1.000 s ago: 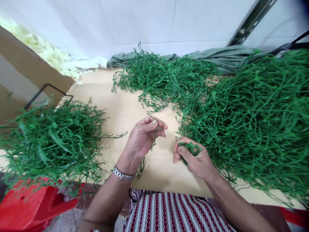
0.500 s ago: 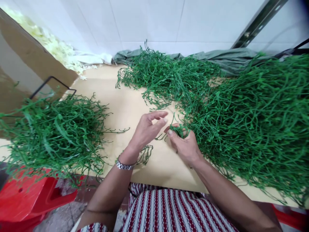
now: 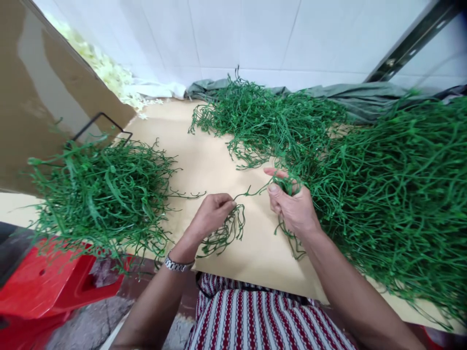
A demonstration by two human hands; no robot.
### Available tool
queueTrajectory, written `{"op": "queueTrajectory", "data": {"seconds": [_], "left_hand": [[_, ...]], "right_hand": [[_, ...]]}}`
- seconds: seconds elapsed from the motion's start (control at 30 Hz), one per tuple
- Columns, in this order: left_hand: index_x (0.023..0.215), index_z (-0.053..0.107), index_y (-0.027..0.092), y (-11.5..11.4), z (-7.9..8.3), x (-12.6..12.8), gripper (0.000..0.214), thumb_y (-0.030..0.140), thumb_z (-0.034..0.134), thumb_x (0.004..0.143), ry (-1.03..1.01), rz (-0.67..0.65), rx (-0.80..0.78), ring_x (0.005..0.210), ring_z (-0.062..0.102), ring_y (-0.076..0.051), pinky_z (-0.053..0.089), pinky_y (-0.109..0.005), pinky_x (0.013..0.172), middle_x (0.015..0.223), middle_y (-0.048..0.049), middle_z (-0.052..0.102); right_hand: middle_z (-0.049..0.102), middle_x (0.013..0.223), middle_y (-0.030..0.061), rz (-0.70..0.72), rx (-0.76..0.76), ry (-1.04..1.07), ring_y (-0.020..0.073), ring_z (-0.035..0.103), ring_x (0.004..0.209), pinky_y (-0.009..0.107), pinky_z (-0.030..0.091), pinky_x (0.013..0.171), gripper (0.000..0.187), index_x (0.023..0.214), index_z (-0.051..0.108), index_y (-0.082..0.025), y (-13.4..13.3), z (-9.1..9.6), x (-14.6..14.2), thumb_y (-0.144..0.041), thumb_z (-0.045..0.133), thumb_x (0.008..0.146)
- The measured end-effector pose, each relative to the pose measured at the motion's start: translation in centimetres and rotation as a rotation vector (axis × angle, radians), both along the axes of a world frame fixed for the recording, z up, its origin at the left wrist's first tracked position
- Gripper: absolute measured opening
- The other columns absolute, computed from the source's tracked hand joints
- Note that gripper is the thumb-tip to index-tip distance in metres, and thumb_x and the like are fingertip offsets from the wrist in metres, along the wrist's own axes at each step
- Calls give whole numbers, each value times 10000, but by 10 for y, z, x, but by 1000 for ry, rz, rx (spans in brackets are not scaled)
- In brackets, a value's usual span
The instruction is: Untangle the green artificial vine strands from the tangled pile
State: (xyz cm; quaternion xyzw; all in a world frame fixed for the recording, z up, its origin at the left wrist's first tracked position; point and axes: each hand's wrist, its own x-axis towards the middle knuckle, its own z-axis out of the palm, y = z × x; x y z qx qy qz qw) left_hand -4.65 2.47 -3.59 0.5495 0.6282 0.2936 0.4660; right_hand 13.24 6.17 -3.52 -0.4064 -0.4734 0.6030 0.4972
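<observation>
My left hand (image 3: 213,214) is closed in a pinch on the end of a thin green stem (image 3: 251,193). That stem stretches across to my right hand (image 3: 294,206), whose fingers are curled round a small bunch of green stems (image 3: 286,183). Some stem ends dangle below the right palm. Beneath and beside my left hand lies a small bundle of green stems (image 3: 226,233) on the tabletop (image 3: 255,257). The stems look like artificial plant sprigs with little branched tips.
Large heaps of green stems lie at the right (image 3: 397,204) and the back (image 3: 270,116); another pile (image 3: 105,194) is at the left around a black wire frame (image 3: 100,116). A cardboard box (image 3: 65,82) stands back left, near pale petals (image 3: 109,73). A red stool (image 3: 47,282) is below.
My left hand has moved left and down, away from the right hand, and is now pinching a stem drawn out between them. The view has shifted slightly.
</observation>
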Motion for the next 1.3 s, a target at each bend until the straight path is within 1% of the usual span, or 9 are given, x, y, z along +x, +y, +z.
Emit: {"op": "queueTrajectory", "data": {"seconds": [0.13,0.2,0.3,0.43,0.6,0.7,0.87,1.07,1.3], "left_hand": [[546,477,143,-1,1,5,249,309,532,723,-240,129,-3,440,291,-60,214,-194,436,460,60,344],[558,494,139,-1,-2,9,245,313,549,722,-311,143,14,449,308,-62,229,-194,444,470,54,366],[578,502,138,-1,-6,17,250,327,551,734,-370,115,32,453,297,-62,226,-199,446,484,55,353],[577,473,148,-2,-10,31,267,327,512,771,-293,116,165,476,266,-70,219,-209,456,508,54,309],[616,494,158,-6,-10,45,232,286,460,806,-71,102,318,526,335,-90,268,-216,501,542,41,363],[626,483,163,-8,-9,47,234,295,448,817,-98,55,299,527,325,-94,274,-217,503,547,44,344],[632,454,167,-7,-9,40,235,296,447,829,-107,-8,268,520,295,-91,258,-221,500,551,50,310],[808,546,161,-6,-4,32,82,196,473,797,-160,-140,257,651,446,-118,362,-232,638,679,11,483],[705,530,155,-4,-2,36,24,134,539,708,-251,-79,246,666,463,-112,382,-230,668,662,19,483]], "right_hand": [[344,478,-104,-145,-49,37,35,293,349,171,246,351,251,913,559,-199,-14,-16,3,-319,656,715],[384,498,-88,-118,-39,-59,40,322,366,177,260,363,199,823,551,-187,-22,-22,4,-329,648,721],[421,525,-65,3,18,-228,52,356,418,187,287,402,189,793,562,-169,-26,-22,5,-333,633,730],[448,560,-56,120,9,-264,65,379,470,191,326,447,256,855,579,-157,-24,-16,3,-338,657,691],[526,615,-31,59,22,-294,90,449,551,207,381,527,205,764,579,-163,-23,-17,1,-322,667,671],[517,594,-31,69,43,-325,93,450,547,213,379,533,173,731,567,-162,-23,-15,5,-316,639,696],[546,656,-16,252,47,-338,101,488,599,219,394,576,155,760,572,-150,-16,-9,18,-288,614,702],[539,678,-10,294,99,-433,109,481,636,222,384,603,101,750,567,-144,-10,-3,22,-239,575,715],[533,681,-11,301,95,-418,112,482,646,219,381,591,117,757,558,-150,-11,-8,20,-255,588,714]]}}
